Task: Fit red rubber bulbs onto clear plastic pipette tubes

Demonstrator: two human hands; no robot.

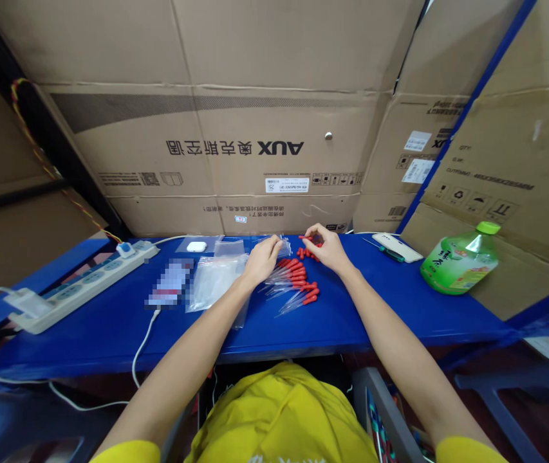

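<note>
My left hand [263, 258] rests on the blue table [110, 321], fingers curled around a bundle of clear tubes [284, 247]. My right hand [325, 247] is just to its right, fingertips pinching a small red cap [306, 238] beside a scatter of loose red caps [307, 253]. In front of both hands lies a row of clear tubes with red caps [298, 283]. Clear plastic bags [214, 280] lie left of my left hand.
A white power strip [85, 286] with a plugged charger sits at the left. A phone [170, 283], a white earbud case [196, 246], a screwdriver [389, 252], a white device [397, 247] and a green bottle [460, 263] are on the table. Cardboard boxes [255, 148] form the back wall.
</note>
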